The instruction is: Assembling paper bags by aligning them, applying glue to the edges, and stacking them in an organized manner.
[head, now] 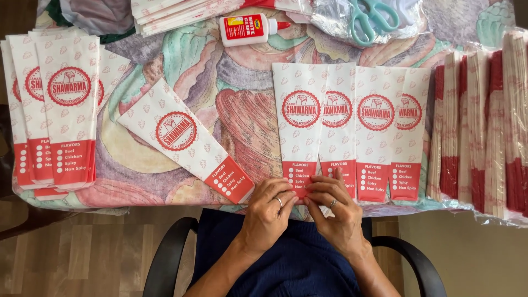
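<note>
Both hands, left hand [268, 212] and right hand [338, 206], pinch the bottom edge of the leftmost paper sleeve [300, 126] at the table's [231, 93] near edge; uneven finger pressure could crease it crookedly.

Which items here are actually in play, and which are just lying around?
In hand:
left hand and right hand, both pinching the bottom edge of the leftmost bag
row of overlapped bags beside it

Lying about:
glue bottle
scissors
tilted single bag
left bag stack
wrapped bag bundles
</note>
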